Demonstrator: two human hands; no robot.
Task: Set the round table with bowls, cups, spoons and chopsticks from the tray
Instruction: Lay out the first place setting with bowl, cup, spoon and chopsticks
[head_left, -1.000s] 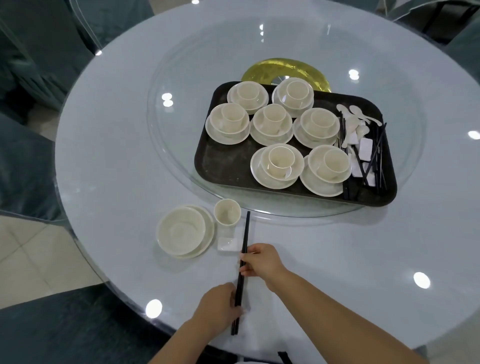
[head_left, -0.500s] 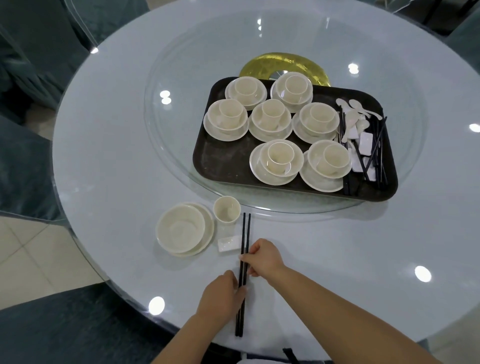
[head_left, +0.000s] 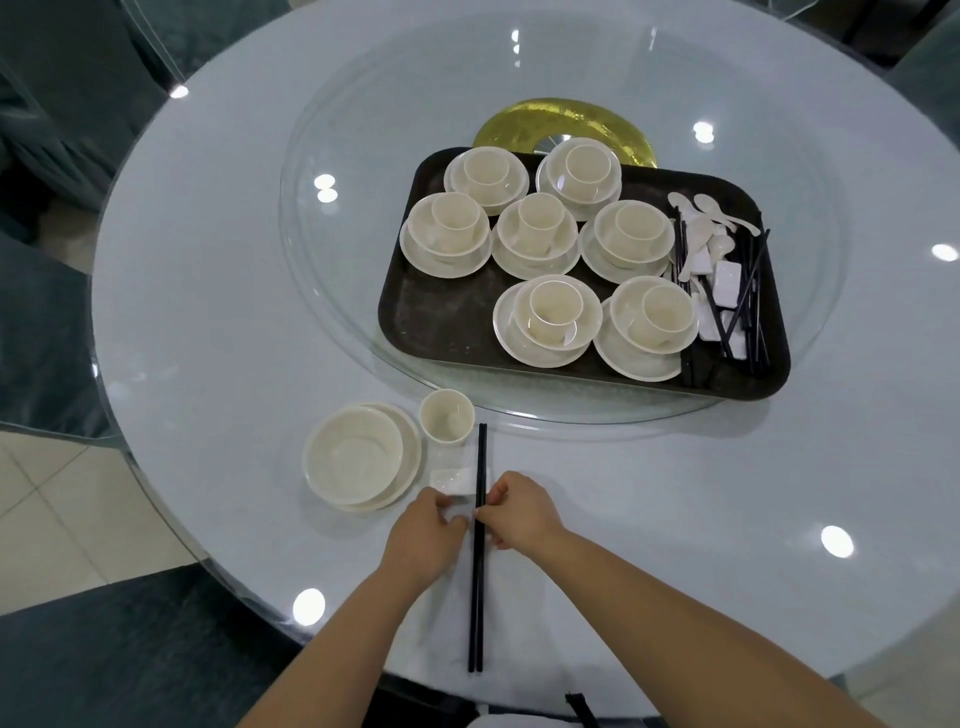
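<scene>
A pair of black chopsticks (head_left: 478, 582) lies straight on the round table, its upper part across a small white rest (head_left: 454, 480). My left hand (head_left: 423, 540) touches the rest's near edge from the left of the chopsticks. My right hand (head_left: 519, 512) pinches the chopsticks from the right. Left of the rest sit a cream bowl on a plate (head_left: 358, 457) and a cream cup (head_left: 447, 415). The dark tray (head_left: 441, 322) on the glass turntable holds several bowl-cup-plate sets (head_left: 550, 312), white spoons (head_left: 711, 208), rests and black chopsticks (head_left: 748, 291).
The glass turntable (head_left: 337, 218) covers the table's middle, with a gold centre piece (head_left: 566, 122) behind the tray. Grey chairs (head_left: 47, 322) stand at the left and far edges. The table's near edge runs just below the chopsticks' ends.
The chopsticks went from loosely angled to lying together and straight over the rest. My left hand moved up from their lower end to the rest; my right hand stayed beside them.
</scene>
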